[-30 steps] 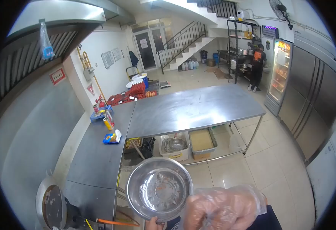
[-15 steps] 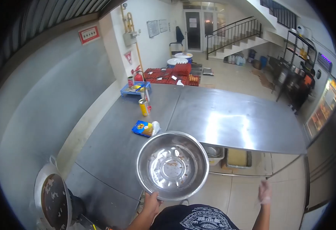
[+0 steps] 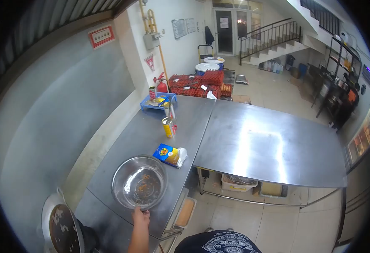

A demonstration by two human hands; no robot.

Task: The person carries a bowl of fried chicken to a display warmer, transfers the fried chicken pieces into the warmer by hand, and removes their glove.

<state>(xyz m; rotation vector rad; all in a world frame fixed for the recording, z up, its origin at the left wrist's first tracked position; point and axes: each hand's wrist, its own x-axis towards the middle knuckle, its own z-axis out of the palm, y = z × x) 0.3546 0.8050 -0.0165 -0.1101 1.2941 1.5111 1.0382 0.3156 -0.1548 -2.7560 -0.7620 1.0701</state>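
Observation:
My left hand (image 3: pixel 140 216) grips the near rim of a steel mixing bowl (image 3: pixel 122 185), fingers closed on its edge. The bowl sits on, or just above, the left steel table (image 3: pixel 185 122); I cannot tell whether its base touches. Inside are thin liquid traces and brownish bits. Just beyond it lies a blue and yellow packet (image 3: pixel 166 154) with a crumpled white piece (image 3: pixel 182 155) at its side. My right hand is out of view.
Farther back stand a yellow can (image 3: pixel 168 127) and a blue tray (image 3: pixel 145 103) holding cans and packets. A wide pan (image 3: pixel 63 227) of dark contents is at lower left. Another steel table (image 3: pixel 235 139) extends right, with tubs (image 3: pixel 238 184) beneath. Red egg trays (image 3: pixel 187 84) are stacked behind.
The bowl has moved left and away from my body, from in front of me to over the left table, with my left hand still on its rim. My right hand has left the view.

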